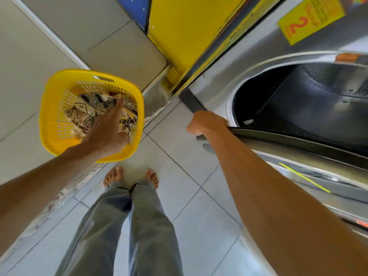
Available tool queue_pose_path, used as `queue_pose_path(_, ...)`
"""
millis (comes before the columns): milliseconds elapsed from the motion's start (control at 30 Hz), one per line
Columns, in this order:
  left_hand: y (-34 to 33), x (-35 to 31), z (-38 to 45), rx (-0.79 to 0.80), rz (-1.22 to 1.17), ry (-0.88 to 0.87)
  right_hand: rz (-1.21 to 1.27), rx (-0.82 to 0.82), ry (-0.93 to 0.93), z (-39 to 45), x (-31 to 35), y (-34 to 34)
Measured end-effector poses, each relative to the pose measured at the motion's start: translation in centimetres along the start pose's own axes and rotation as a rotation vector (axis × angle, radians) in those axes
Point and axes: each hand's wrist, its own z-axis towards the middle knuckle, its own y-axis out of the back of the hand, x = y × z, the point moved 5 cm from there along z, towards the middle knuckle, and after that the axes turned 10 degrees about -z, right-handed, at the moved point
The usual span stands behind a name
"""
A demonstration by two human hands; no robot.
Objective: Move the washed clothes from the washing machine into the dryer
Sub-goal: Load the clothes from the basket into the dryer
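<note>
Both forearms fill the lower part of my view, with grey trousers and bare feet on the tiled floor (179,148) below them. My right hand (207,123) is curled round the edge of the open machine door (298,140), fingers wrapped over its dark rim, holding it swung out. Past that door I can see into the drum (310,100), a dark perforated metal cylinder; nothing I can make out lies in the part that shows. My left hand (108,128) reaches forward over the yellow basket (49,108), fingers straight and spread, gripping nothing; the fingertips sit above the clothes, and I cannot tell whether they touch. The washed clothes (87,112), a bundle of cream cloth with a black geometric print, lie in the bottom of that basket. It stands on the floor to the left of the machine, well apart from the door opening. A yellow sticker (310,18) with a red number is fixed to the machine front above the drum.
</note>
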Motion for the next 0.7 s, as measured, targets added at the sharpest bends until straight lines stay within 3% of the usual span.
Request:
queue_pose_path(133,-3.0,-1.7,-1.3,0.043,0.009,-0.045,-0.004,0.155,0.000,-0.9,1.5,-4.6)
queue_pose_path(333,-5.7,-0.4,-3.9,0.153,0.028,-0.077,-0.108,0.256,0.019,-6.2,5.0,-11.9)
queue_pose_path(433,-6.4,0.7,-4.8,0.203,0.064,-0.065,-0.003,0.282,0.022,-7.4,6.4,-15.7)
queue_pose_path(600,-6.3,1.4,-5.0,0.245,0.123,-0.004,0.194,0.537,-0.026,-9.4,6.3,-20.5)
queue_pose_path(700,-5.7,1.1,-4.7,0.256,0.129,0.013,0.275,0.574,0.027,-9.4,6.5,-21.7)
